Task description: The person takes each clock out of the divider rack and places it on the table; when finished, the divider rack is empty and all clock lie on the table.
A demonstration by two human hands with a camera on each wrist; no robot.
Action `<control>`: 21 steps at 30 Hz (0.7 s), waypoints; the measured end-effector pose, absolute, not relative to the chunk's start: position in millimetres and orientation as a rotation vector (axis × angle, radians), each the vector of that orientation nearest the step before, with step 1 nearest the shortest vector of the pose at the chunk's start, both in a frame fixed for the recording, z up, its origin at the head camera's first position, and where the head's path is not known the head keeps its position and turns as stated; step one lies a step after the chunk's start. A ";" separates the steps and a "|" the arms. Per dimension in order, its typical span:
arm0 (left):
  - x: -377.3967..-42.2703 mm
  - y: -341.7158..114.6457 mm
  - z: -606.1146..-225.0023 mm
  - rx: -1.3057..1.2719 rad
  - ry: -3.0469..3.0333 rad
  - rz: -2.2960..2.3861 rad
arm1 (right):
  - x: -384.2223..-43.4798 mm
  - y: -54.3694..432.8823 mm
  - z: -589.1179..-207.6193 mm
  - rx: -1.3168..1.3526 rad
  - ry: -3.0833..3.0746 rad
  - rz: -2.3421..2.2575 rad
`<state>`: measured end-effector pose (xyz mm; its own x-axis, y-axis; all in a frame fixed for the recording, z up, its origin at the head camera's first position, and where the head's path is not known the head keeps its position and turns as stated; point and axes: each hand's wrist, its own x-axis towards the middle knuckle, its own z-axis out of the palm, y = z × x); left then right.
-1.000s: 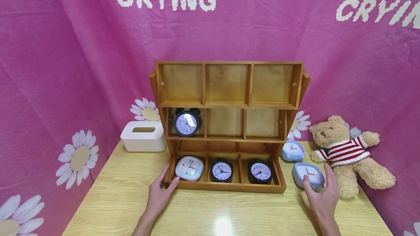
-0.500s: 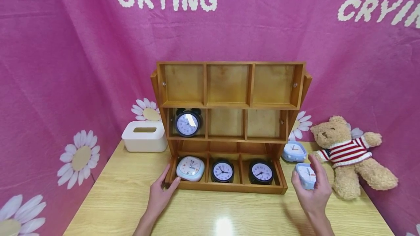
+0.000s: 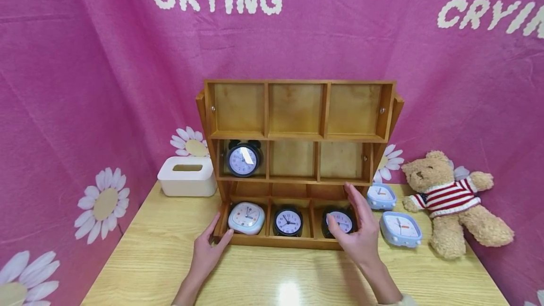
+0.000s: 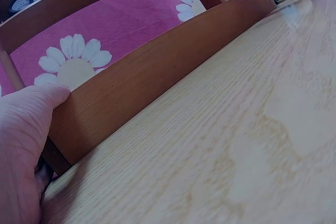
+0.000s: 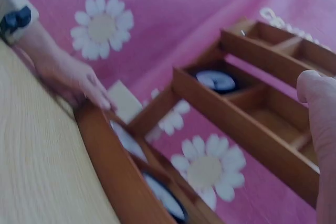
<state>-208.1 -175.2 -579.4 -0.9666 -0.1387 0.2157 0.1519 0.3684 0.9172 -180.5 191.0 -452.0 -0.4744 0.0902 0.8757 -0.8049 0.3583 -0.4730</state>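
A tiered wooden display rack [image 3: 297, 139] with square compartments stands on the table. My left hand [image 3: 208, 248] grips the front left corner of its bottom tier, thumb on the front board in the left wrist view. My right hand [image 3: 359, 235], thumb and fingers spread apart, is over the bottom right compartment, partly covering a black round alarm clock [image 3: 341, 221]; contact cannot be told. Another black alarm clock [image 3: 288, 221] lies in the bottom middle compartment and a white-and-pale-blue clock [image 3: 246, 218] in the bottom left. A black twin-bell alarm clock [image 3: 242, 160] occupies the middle tier's left compartment.
Two light blue square clocks, a nearer one [image 3: 401, 229] and a farther one [image 3: 381, 196], lie right of the rack. Beside them leans a teddy bear [image 3: 450, 197] in a striped sweater. A white tissue box [image 3: 187, 183] stands left. Pink cloth [image 3: 340, 41] hangs behind.
My right hand has moved left, from over the nearer blue clock to the black clock in the bottom right compartment. The blue clock stays on the table; my left hand keeps its place.
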 end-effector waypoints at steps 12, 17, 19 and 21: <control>-208.5 -174.4 -579.9 -0.026 -2.366 -1.634 | -218.3 136.1 -458.9 0.731 -1.817 1.271; -209.4 -174.1 -579.4 -0.024 -2.366 -1.653 | -223.6 117.9 -453.2 0.735 -1.896 1.331; -209.1 -174.3 -579.0 -0.022 -2.366 -1.656 | -225.3 110.5 -450.7 0.733 -1.920 1.345; -208.7 -174.7 -578.8 -0.021 -2.363 -1.654 | -227.2 103.2 -449.2 0.729 -1.941 1.346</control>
